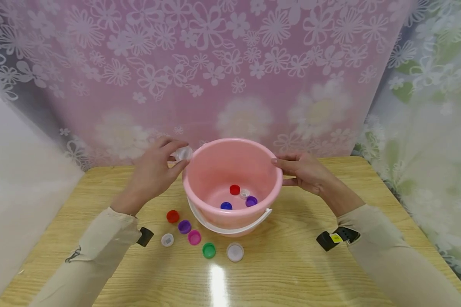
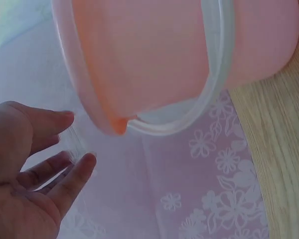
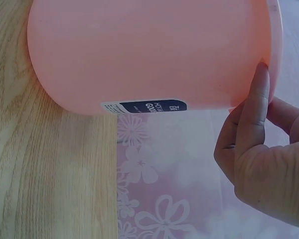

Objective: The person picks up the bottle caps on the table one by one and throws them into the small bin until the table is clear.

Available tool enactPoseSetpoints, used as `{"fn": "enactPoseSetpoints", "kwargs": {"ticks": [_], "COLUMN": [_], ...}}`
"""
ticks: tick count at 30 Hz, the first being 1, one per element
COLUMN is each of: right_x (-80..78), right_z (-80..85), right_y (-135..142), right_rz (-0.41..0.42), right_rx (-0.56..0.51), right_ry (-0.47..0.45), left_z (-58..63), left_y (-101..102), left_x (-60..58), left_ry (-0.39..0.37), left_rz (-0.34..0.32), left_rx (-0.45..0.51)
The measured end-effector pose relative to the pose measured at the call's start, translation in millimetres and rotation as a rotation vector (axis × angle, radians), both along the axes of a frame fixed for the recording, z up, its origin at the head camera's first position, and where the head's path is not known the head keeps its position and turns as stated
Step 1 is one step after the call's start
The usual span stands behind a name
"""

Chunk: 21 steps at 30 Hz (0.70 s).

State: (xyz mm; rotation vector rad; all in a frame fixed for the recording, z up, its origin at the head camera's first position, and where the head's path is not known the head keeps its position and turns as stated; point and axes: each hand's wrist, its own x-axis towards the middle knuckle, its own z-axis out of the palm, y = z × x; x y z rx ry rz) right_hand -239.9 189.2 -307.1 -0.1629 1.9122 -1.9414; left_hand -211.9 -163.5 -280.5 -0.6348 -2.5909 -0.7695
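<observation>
A pink bucket (image 1: 234, 166) stands on the table, its white handle (image 1: 230, 231) hanging down in front. At the bucket's left rim my left hand (image 1: 151, 172) pinches a clear plastic cap (image 1: 184, 153) between thumb and fingers. The left wrist view shows this see-through cap (image 2: 76, 142) only faintly, just outside the rim. My right hand (image 1: 307, 172) grips the right side of the rim, fingers (image 3: 254, 114) against the outer wall and thumb over the edge. Inside the bucket lie a red cap (image 1: 234, 189), a clear one, a purple cap (image 1: 251, 201) and a partly hidden blue cap (image 1: 226, 206).
Several caps lie before the bucket: red (image 1: 173, 216), purple (image 1: 185, 227), pink (image 1: 194, 237), green (image 1: 209, 250), a small white (image 1: 167, 240) and a larger white (image 1: 235, 252). A floral curtain (image 1: 238, 85) hangs behind the wooden table (image 1: 292, 273).
</observation>
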Motion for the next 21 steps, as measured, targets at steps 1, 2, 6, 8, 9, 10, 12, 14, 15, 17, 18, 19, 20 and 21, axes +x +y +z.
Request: {"fn": "enactPoseSetpoints", "kwargs": {"ticks": [1,2,6,8,9,10,12,14,15,17,18,19,20,21], "right_x": [0.3,0.6,1.1,0.7,0.3,0.1,-0.5,-0.9,-1.0,-1.1,-1.1,-1.0,-1.0,-0.9], "right_z": [0.0,0.1,0.0,-0.3,-0.6,-0.7,-1.1,-1.5,-1.6,-1.9,-2.0,-1.9,-1.9,-1.7], "right_y": [0,-1,-1,-1,-1,-2,-2,-2,-2,-2,-2,-2,-2,-1], "right_rz": [0.000,-0.003,-0.004,-0.001,0.000,0.001,0.002,0.005,0.006,0.007,0.008,0.008,0.009,0.008], "right_rx": [-0.003,-0.005,-0.009,-0.009,-0.011,-0.014,-0.025,-0.037,-0.042,-0.048,-0.049,-0.049,-0.050,-0.051], "right_ry": [-0.001,-0.005,-0.016,-0.019,-0.021,-0.024,-0.030,-0.038,-0.041,-0.046,-0.048,-0.049,-0.050,-0.051], "left_z": [-0.4,-1.1,-4.2,-5.9,-6.7,-7.5,-9.1,-10.1,-10.4,-10.6,-10.5,-10.1,-9.9,-9.7], "left_y": [3,7,18,23,24,26,28,29,30,30,31,31,32,32], "left_x": [-0.6,-1.5,-4.4,-5.9,-6.5,-7.3,-8.7,-9.6,-9.9,-10.3,-10.4,-10.4,-10.4,-10.7], "left_ry": [0.005,0.009,0.031,0.048,0.058,0.066,0.065,0.049,0.040,0.027,0.027,0.029,0.030,0.033], "left_rz": [-0.018,-0.039,-0.110,-0.136,-0.149,-0.161,-0.188,-0.211,-0.217,-0.229,-0.235,-0.241,-0.247,-0.252], "left_rx": [-0.008,-0.016,-0.059,-0.100,-0.122,-0.142,-0.174,-0.192,-0.198,-0.213,-0.222,-0.230,-0.239,-0.249]}}
